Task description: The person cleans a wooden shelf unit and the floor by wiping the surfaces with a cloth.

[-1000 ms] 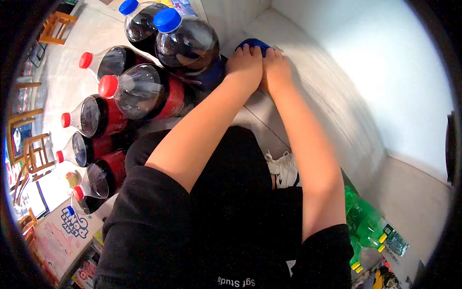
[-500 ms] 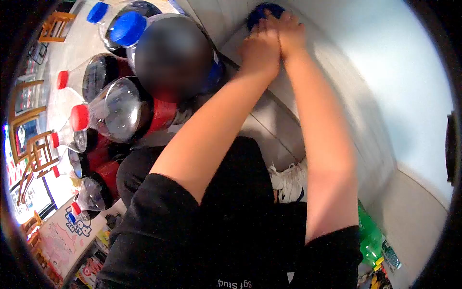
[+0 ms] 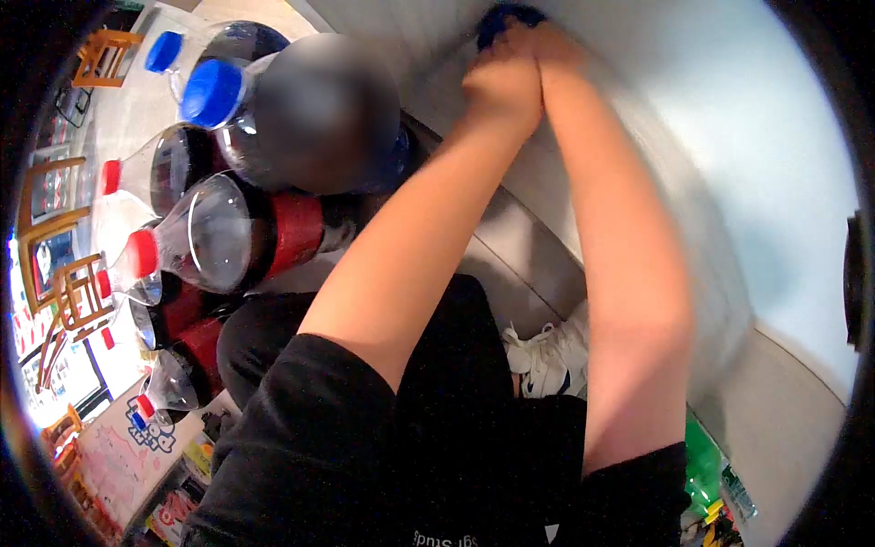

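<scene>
My left hand [image 3: 499, 77] and my right hand [image 3: 550, 50] are side by side at the far end of a grey-white panel, close to the pale wall. Both press on a dark blue cloth [image 3: 497, 20], bunched beneath the fingers and partly hidden by them. The fingers are bent over it and somewhat blurred. Both arms reach forward, away from my body, with the left wrist against the right one. The grey-white panel [image 3: 629, 137] runs along the foot of the wall under my hands.
Large bottles of dark drink stand on my left, some with blue caps [image 3: 211, 94], others with red caps [image 3: 141, 253]. The pale wall [image 3: 775, 182] rises on my right. A white shoe [image 3: 547, 360] is below, and a green bottle [image 3: 702, 465] lies behind my right arm.
Both hands have shifted slightly right with the blue cloth under them. The view has turned a little, so the bottles appear farther left.
</scene>
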Demonstrator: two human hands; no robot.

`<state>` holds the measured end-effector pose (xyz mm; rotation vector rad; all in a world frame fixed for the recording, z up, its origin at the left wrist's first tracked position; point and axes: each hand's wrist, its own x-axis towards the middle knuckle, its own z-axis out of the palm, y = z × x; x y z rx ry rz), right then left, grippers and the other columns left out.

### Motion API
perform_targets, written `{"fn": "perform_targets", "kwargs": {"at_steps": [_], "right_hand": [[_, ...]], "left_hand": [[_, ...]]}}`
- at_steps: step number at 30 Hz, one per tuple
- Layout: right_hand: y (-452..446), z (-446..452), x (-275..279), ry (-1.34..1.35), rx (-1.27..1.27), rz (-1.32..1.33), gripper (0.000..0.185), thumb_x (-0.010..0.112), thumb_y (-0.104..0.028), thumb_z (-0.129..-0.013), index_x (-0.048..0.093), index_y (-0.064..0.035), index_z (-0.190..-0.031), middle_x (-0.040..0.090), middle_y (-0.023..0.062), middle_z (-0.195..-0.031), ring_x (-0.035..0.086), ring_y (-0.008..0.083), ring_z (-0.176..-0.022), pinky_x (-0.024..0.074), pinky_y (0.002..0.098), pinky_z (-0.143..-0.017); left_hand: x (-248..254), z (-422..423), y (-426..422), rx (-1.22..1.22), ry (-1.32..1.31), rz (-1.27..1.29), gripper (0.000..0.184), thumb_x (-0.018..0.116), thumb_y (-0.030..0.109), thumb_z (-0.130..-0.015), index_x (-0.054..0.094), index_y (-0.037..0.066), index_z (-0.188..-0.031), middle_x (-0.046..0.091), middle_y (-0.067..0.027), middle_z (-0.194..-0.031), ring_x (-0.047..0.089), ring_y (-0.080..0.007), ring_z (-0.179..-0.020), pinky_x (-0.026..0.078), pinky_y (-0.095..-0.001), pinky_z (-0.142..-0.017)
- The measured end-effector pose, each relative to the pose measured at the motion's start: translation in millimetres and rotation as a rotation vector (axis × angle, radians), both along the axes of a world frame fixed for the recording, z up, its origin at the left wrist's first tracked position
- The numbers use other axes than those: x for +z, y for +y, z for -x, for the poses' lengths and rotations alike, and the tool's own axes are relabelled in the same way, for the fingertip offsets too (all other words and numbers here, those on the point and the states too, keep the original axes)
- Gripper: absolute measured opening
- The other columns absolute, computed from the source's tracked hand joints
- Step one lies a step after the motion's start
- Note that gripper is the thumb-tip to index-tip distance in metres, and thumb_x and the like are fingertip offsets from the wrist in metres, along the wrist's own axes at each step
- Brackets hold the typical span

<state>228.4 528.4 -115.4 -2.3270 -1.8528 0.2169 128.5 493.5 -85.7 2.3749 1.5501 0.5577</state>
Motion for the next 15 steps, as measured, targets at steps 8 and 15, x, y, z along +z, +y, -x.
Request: {"fn": "perform_targets", "kwargs": {"at_steps": [8, 15], "right_hand": [[-38, 68, -41, 0.190, 0.069, 0.094, 0.044, 0.043, -0.047, -0.089, 0.054, -0.0242, -0.126, 0.057, 0.0153, -0.122, 0.060, 0.0329, -0.108, 0.0438, 0.0496, -0.093], [-76, 88, 12, -0.113, 0.196, 0.033, 0.039, 0.038, -0.036, -0.095, 0.048, -0.0304, -0.133, 0.062, 0.0049, -0.112, 0.059, 0.0223, -0.103, 0.0419, 0.0432, -0.081]], "left_hand": [[13, 64, -71, 0.123, 0.229, 0.026, 0.044, 0.052, 0.014, -0.086, 0.042, -0.009, -0.123, 0.060, -0.0238, -0.106, 0.066, -0.0362, -0.087, 0.054, -0.0420, -0.075], [14, 74, -71, -0.013, 0.441, 0.102, 0.076, 0.067, 0.023, -0.078, 0.028, -0.008, -0.135, 0.051, -0.0216, -0.127, 0.058, -0.0294, -0.109, 0.048, -0.0383, -0.090]]}}
